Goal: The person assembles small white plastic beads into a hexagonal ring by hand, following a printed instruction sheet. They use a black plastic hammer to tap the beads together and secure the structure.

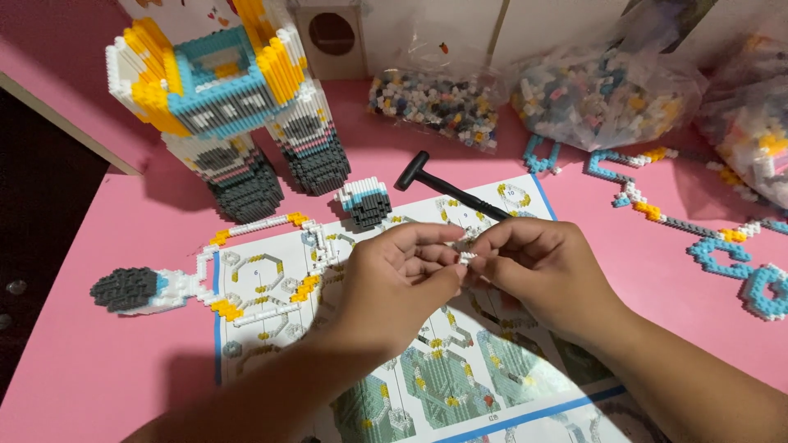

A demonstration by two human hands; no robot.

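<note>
Two hands, our left hand [394, 275] and right hand [538, 267], pinched one small white brick piece [466, 256] between closed fingertips above the instruction sheet [427, 385]. We noted bare pink table [98, 361] lower left; a black hammer [447, 184] lay just beyond.

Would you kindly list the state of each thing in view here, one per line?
Left hand: pinching small white bricks.
Right hand: pinching the same white bricks.
Brick model: partly built, upright on the pink table.
Instruction sheet: lying flat, open.
Small hammer: lying on the sheet's edge, untouched.
Brick bags: full, lying at the back.
Blue brick chains: loose, flat on the table.
</note>
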